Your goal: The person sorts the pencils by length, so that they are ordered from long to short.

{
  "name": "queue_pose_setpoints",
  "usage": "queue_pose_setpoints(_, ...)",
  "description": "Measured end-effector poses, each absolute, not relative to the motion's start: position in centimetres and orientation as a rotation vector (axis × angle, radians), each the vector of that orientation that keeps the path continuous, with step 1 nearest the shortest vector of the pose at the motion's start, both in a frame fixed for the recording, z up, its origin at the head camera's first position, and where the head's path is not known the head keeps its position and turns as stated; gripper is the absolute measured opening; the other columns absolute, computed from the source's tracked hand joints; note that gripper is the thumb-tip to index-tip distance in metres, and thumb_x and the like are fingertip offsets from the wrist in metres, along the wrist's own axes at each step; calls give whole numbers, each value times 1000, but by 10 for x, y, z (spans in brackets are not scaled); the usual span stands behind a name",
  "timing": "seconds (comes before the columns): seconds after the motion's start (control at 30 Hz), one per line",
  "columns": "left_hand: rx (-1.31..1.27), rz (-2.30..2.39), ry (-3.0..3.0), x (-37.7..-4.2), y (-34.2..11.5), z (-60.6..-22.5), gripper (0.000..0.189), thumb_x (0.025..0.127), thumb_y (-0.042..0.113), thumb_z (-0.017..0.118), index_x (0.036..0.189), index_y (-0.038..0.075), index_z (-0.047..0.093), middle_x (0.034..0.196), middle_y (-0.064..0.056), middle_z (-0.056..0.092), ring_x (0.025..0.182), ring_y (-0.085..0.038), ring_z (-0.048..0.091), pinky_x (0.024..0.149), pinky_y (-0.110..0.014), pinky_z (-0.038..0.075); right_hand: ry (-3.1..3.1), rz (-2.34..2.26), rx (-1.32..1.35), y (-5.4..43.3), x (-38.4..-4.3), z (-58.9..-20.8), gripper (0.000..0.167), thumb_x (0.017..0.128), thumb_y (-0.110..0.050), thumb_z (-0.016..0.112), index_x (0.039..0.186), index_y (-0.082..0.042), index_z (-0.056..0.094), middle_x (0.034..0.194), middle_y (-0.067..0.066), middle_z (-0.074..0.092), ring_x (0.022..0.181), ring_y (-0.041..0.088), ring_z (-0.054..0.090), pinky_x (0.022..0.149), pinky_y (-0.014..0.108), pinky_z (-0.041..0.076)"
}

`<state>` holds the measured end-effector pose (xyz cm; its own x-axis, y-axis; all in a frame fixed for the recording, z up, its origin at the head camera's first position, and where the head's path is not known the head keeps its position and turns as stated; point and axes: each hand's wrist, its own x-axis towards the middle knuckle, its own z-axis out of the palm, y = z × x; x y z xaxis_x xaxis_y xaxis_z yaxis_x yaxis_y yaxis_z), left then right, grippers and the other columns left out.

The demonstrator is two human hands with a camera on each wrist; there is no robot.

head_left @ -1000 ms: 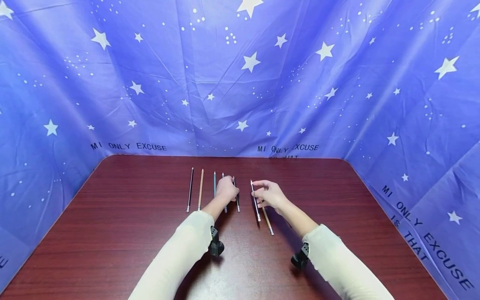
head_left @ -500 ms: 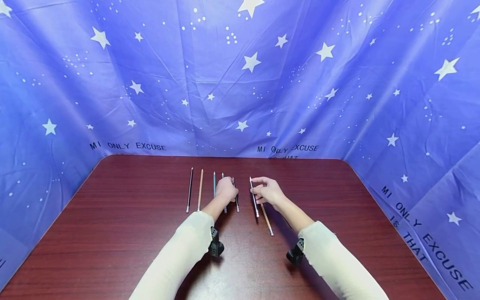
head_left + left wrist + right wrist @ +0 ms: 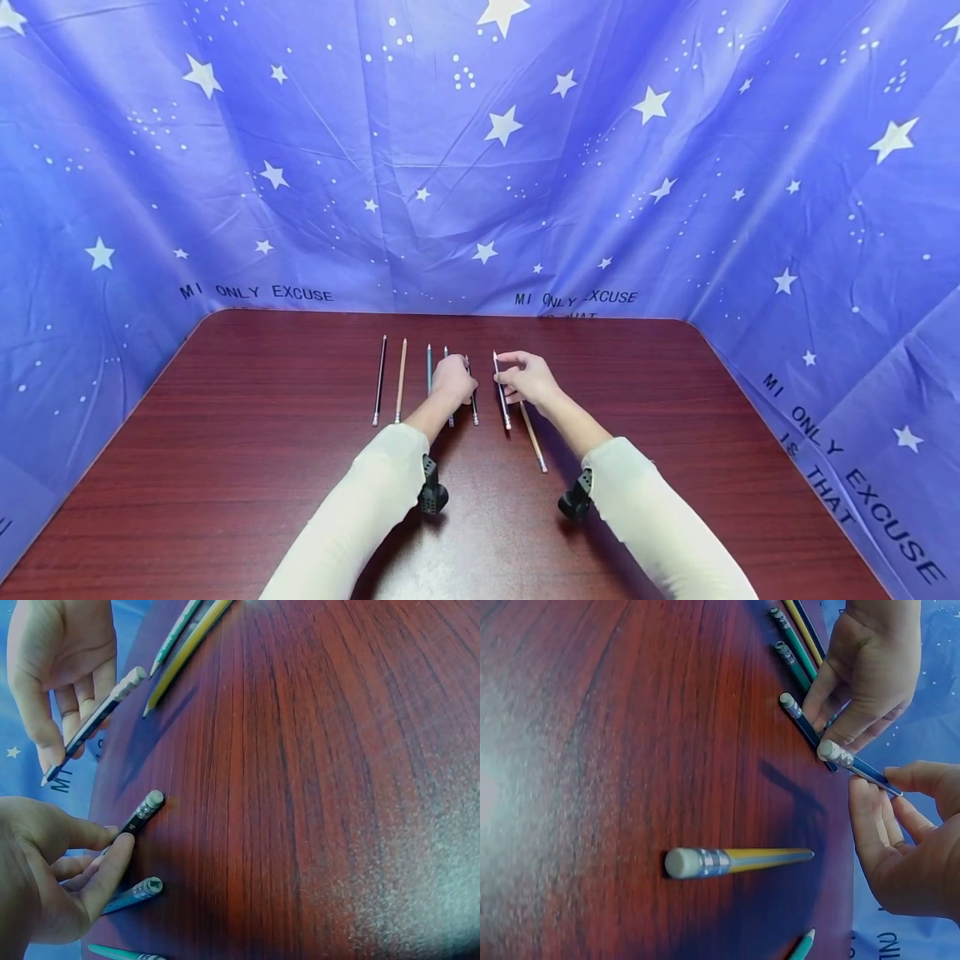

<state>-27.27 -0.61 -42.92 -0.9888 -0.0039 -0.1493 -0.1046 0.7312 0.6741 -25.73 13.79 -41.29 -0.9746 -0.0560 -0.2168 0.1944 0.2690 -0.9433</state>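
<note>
My left hand (image 3: 453,379) pinches a dark pencil (image 3: 139,819) lying at the right end of a row, with thumb and fingertips around its shaft below the eraser. My right hand (image 3: 531,379) holds a second dark pencil (image 3: 502,400) above the table, white eraser toward me and sharpened tip away. In the right wrist view its fingertips grip this pencil (image 3: 866,771) near the tip. The row continues leftward with two teal-green pencils (image 3: 430,367), partly covered by my left hand, then a yellow pencil (image 3: 402,379) and another dark pencil (image 3: 380,383).
Another yellow pencil (image 3: 534,437) lies slanted on the reddish-brown table (image 3: 225,483), below my right hand. A green pencil (image 3: 802,946) shows beyond it in the right wrist view. Blue star-printed cloth (image 3: 420,150) hangs along the table's back and sides.
My right hand has moved left and slightly away from me with the raised dark pencil, closer to the row. The left hand has stayed in place on its pencil.
</note>
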Motion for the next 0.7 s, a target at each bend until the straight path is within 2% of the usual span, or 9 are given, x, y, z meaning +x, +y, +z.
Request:
queue_pose_setpoints(0.13,-88,1115,2802,-272,-6,-430,39,81,8,66,118,0,58,108,-16,67,60,-17,67,55,-22,55,2333,-1781,136,134,-260,-416,41,82,3,62,123,0,55,70,3,61,49,10,50,49,24,53)
queue_pose_setpoints(0.37,-105,1141,2791,-273,-5,-431,40,82,8,67,120,1,58,112,-15,66,63,-18,67,50,-21,54,2373,-1753,148,132,-264,-420,41,82,3,63,122,-1,56,69,2,60,51,11,50,52,27,56)
queue_pose_setpoints(0.57,-105,1129,2801,-273,-5,-430,38,82,9,69,118,1,59,111,-15,66,65,-19,68,53,-22,54,2404,-1730,184,130,-269,-427,40,81,2,65,121,-3,58,76,9,65,51,12,51,52,26,55)
queue_pose_setpoints(0.7,-115,1132,2799,-272,-4,-430,38,81,9,69,117,2,59,109,-15,66,68,-20,68,52,-22,54,2401,-1742,193,129,-272,-431,40,81,2,64,121,-2,58,72,7,63,51,11,50,50,25,54)
